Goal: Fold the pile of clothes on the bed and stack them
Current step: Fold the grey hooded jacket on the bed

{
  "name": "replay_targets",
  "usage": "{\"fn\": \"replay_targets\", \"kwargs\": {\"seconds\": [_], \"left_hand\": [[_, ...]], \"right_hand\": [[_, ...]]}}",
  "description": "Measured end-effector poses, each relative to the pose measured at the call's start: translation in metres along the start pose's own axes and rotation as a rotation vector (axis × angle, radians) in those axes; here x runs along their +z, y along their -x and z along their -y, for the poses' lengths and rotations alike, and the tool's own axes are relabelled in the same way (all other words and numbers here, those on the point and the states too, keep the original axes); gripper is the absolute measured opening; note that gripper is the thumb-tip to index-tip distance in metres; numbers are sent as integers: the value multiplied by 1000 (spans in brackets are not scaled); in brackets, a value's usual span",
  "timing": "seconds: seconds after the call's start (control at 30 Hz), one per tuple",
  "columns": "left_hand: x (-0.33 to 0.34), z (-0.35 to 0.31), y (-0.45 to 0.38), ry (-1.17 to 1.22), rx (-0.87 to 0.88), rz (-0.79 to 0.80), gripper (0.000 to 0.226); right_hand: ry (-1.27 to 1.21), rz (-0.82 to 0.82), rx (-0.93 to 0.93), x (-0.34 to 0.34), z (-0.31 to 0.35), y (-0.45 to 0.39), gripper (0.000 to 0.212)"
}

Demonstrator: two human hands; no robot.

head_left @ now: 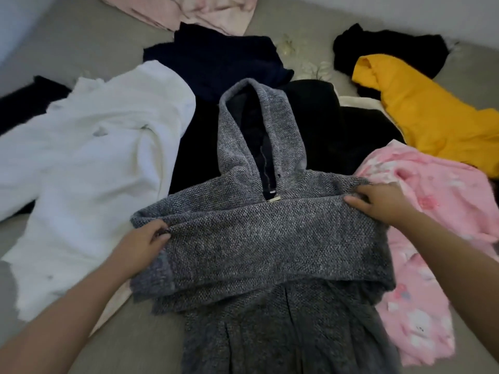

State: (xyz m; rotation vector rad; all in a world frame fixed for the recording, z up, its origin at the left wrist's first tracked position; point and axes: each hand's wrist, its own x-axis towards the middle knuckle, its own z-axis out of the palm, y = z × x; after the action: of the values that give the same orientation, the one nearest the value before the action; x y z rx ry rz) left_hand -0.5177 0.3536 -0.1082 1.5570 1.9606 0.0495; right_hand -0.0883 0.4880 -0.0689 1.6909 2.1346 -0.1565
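Grey hoodie (259, 238): a speckled knit hooded top lying in the middle of the bed, hood pointing to 12 o'clock with its dark lining showing and a small zip pull at the neck; a band of its fabric, probably the sleeves, lies folded across the chest.
Left hand (143, 245): at the hoodie's 9 o'clock edge, fingers curled round the end of the folded band, pinching the knit.
Right hand (378, 202): at the hoodie's 3 o'clock edge, fingers bent over the other end of the band and gripping it.
White sweatshirt (91, 163): spread out at 9 to 10 o'clock of the hoodie, just beside it, rumpled.
Black garment (332, 130): under the hood, spreading towards 1 o'clock; its kind cannot be told.
Navy garment (216, 63): at 12 o'clock, beyond the hood, partly under the white sweatshirt's edge.
Pink printed garment (432, 238): at 3 to 4 o'clock, touching the hoodie, under the right forearm.
Yellow garment (432, 114): at 2 o'clock, apart from the hoodie, lying crumpled.
Second black garment (391, 49): at 1 o'clock, behind the yellow one and touching it.
Pale pink cloth (183, 9): at 12 o'clock, at the far edge of the view.
Bed (81, 36): a grey-beige cover under all the clothes.
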Motion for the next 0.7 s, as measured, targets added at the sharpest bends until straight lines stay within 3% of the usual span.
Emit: {"fn": "replay_targets", "kwargs": {"seconds": [0.13,0.2,0.27,0.33,0.4,0.53,0.7], "left_hand": [[-10,-5,-2,-418,-32,100,33],[-1,-18,8,-571,28,-57,40],[15,-29,19,-497,220,-269,45],[32,-35,23,-405,340,-331,36],[47,-33,25,-352,247,-148,60],[72,-13,23,-411,174,-20,99],[80,-15,29,-409,211,12,114]], "right_hand": [[133,7,29,-6,11,-3,57],[-22,-133,41,-9,33,10,61],[-126,-322,-216,-2,59,35,72],[79,-346,-563,16,79,67,83],[242,-167,-632,34,79,88,86],[279,227,-415,59,34,92,79],[260,239,-443,56,19,113,68]]}}
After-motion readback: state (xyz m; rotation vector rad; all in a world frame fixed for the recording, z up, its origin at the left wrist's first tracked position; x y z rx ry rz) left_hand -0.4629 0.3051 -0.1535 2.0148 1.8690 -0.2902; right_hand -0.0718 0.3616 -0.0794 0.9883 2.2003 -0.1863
